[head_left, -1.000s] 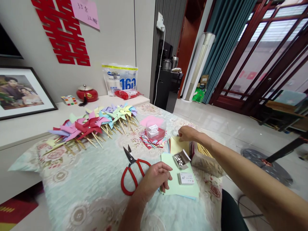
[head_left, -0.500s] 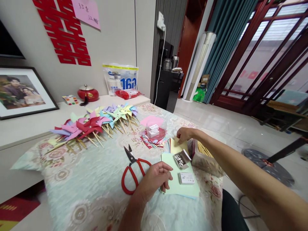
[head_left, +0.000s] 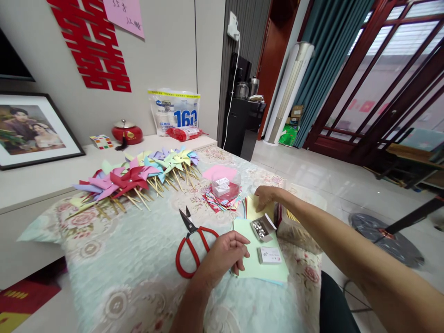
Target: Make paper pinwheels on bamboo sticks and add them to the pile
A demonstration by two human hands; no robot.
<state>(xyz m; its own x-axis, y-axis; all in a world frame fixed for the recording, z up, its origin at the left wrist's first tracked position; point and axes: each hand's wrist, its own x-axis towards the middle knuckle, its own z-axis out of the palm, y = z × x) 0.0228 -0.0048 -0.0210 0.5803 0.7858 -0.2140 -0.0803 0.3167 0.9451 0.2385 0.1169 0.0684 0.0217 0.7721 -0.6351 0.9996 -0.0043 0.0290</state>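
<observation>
My left hand rests at the left edge of a stack of light green paper, its fingers loosely bent, apart and holding nothing. Red-handled scissors lie just left of it, partly behind my wrist. My right hand reaches over to the yellow paper, with fingers bent down and closed at its far edge; the fingertips are partly hidden. On the green stack are an opened small box of shiny metal pieces and a closed white box.
Paper pinwheels on sticks lie at the left. A clear round tub with small white boxes stands on patterned paper. A plastic container of sticks sits under my right forearm. The patterned cloth covers the table.
My right hand has shifted slightly and its fingers point further down at the yellow paper; the forearm now covers more of the sticks. My left hand has stayed in place.
</observation>
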